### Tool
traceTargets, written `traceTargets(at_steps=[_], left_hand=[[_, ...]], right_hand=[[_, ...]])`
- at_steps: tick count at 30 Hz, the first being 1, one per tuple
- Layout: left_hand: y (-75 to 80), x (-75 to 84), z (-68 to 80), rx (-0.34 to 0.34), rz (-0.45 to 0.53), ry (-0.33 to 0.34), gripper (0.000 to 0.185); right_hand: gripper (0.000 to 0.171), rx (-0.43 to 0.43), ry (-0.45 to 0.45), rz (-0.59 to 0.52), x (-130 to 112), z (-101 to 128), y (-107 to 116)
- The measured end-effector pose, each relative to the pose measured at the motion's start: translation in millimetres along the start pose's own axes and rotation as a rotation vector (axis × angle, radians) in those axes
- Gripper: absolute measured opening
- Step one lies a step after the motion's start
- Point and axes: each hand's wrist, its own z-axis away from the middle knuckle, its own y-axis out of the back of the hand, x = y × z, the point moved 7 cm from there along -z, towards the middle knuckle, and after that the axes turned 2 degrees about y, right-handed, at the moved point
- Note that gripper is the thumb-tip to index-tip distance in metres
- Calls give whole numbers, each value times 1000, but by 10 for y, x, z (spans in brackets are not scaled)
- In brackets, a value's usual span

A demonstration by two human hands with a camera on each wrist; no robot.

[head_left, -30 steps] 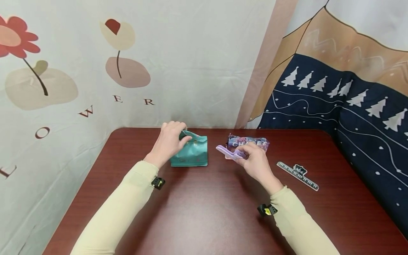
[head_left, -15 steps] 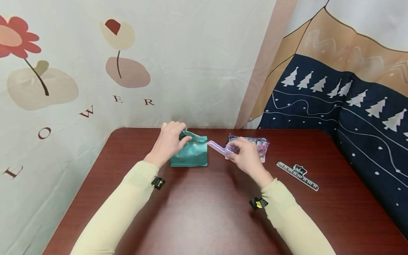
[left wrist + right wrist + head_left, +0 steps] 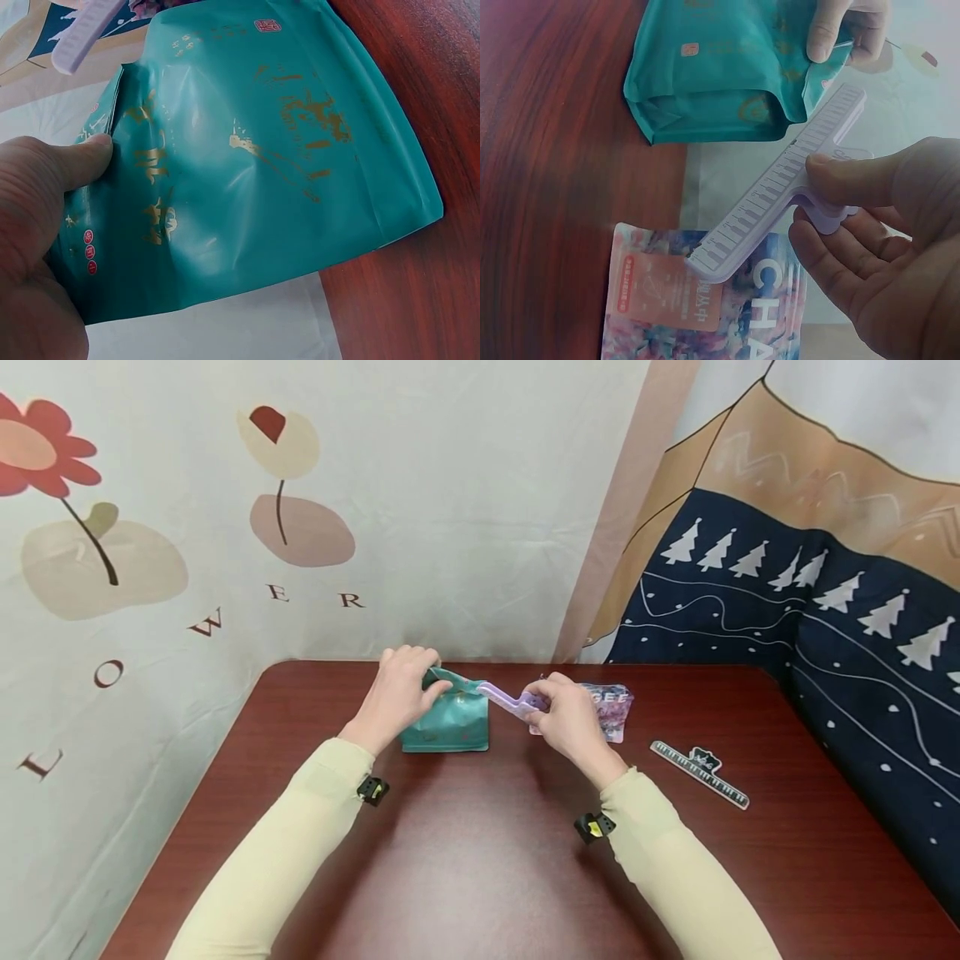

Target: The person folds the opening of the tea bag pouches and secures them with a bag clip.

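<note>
We see the left hand [image 3: 396, 693] gripping the folded top of the teal bag [image 3: 459, 727], which is at the far part of the brown table [image 3: 450, 852]. The right hand [image 3: 567, 718] pinches the purple clip [image 3: 776, 184] between thumb and fingers. This clip points with one end toward the right end of the folded top, but we cannot tell if they touch. In the head view, the patterned pouch [image 3: 615, 714] is partly hidden behind the right hand. Farther to the right, we find the black-and-white clip [image 3: 693, 772] lying on the table.
</note>
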Motion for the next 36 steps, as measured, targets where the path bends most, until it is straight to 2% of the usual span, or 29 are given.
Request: traceTargets(at_steps=[13, 23, 36], left_hand=[[-6, 14, -7, -2, -1, -8, 28], [-12, 4, -7, 4, 2, 1, 27], [-15, -6, -19, 12, 11, 22, 33]], right_hand=[[26, -25, -54, -27, 7, -73, -65], [26, -43, -60, -25, 5, -94, -118], [21, -29, 3, 24, -35, -111, -161]])
